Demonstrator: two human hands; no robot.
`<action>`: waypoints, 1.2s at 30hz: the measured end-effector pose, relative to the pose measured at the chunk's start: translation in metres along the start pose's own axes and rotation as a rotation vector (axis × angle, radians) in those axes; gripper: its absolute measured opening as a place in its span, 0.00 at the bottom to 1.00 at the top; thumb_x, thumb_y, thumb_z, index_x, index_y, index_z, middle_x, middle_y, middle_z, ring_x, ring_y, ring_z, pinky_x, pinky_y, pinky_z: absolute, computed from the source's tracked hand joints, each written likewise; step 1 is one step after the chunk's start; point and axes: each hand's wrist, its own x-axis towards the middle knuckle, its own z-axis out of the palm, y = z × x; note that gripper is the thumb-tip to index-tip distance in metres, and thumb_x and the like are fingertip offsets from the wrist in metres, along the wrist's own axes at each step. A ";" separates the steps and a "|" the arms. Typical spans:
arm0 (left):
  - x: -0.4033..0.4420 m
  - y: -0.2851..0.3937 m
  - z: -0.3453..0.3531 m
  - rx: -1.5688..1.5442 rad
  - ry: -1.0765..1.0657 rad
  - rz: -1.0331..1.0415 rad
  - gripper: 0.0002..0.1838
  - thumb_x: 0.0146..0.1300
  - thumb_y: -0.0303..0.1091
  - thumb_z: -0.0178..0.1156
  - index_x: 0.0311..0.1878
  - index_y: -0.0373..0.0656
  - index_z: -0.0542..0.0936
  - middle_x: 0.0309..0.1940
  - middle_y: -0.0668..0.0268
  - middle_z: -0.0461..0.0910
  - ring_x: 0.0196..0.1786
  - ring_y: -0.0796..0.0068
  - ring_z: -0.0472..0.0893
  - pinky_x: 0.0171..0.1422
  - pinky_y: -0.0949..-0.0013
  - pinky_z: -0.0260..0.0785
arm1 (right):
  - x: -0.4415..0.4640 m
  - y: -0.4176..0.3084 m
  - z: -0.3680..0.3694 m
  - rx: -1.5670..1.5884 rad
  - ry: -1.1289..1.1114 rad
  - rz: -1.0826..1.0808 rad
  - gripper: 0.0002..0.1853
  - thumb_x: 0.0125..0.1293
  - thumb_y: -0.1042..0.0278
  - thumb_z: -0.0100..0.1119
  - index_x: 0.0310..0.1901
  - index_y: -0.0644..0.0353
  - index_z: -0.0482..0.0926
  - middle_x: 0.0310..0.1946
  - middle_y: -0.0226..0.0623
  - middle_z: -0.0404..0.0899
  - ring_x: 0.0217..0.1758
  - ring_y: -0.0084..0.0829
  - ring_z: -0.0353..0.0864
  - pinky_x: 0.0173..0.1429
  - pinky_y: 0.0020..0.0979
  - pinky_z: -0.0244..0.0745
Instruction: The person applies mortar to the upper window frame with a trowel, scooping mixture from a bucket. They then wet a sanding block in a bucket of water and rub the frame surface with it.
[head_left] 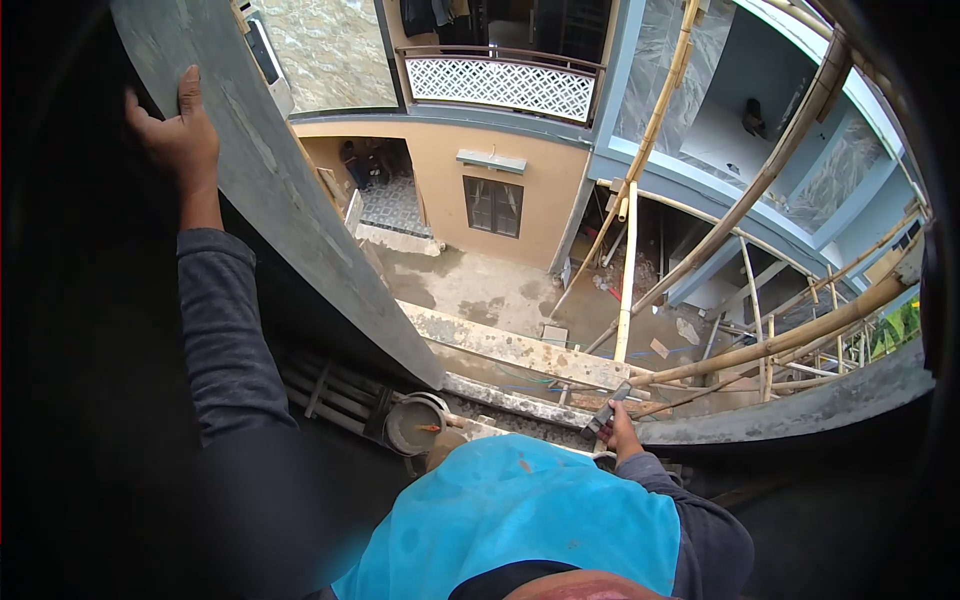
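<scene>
My left hand (190,140) is raised at the upper left, resting at the edge of a smooth grey cement-faced pillar (290,190). Its thumb and one finger stand apart, nothing shows in it, and the other fingers are hidden. Low on the right, my right hand (622,432) is closed around a grey flat hand tool (606,408) that looks like a trowel. The tool is beside the sill, tilted upward, and its handle is mostly covered by my fingers. A bucket (438,400) of wet grey mix stands left of my body, with a small orange item in it.
Bamboo scaffold poles (770,345) cross outside on the right, over a drop to a yard (470,285). A curved cement ledge (800,415) runs right of me. Opposite stands an orange-walled house (440,185) with a balcony (500,85). Persons are visible in its doorway.
</scene>
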 end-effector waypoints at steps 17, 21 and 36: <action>-0.001 -0.002 0.000 -0.016 -0.006 -0.006 0.46 0.54 0.56 0.69 0.63 0.29 0.65 0.57 0.44 0.72 0.60 0.50 0.74 0.63 0.60 0.67 | -0.001 0.014 -0.008 -0.017 0.016 0.017 0.25 0.52 0.42 0.60 0.48 0.46 0.73 0.39 0.33 0.74 0.39 0.35 0.75 0.45 0.43 0.69; -0.002 0.007 -0.002 -0.112 -0.012 -0.057 0.45 0.55 0.55 0.69 0.63 0.28 0.65 0.58 0.42 0.70 0.62 0.48 0.71 0.66 0.58 0.64 | -0.003 0.013 -0.005 -0.024 0.047 0.015 0.25 0.52 0.42 0.60 0.48 0.46 0.73 0.39 0.33 0.75 0.39 0.35 0.76 0.45 0.43 0.70; -0.002 0.001 -0.001 -0.006 -0.019 -0.034 0.45 0.55 0.56 0.68 0.64 0.30 0.65 0.57 0.45 0.72 0.60 0.51 0.74 0.63 0.60 0.68 | 0.001 0.012 -0.006 -0.015 0.015 0.022 0.25 0.53 0.43 0.60 0.50 0.47 0.72 0.39 0.34 0.75 0.40 0.36 0.76 0.45 0.42 0.71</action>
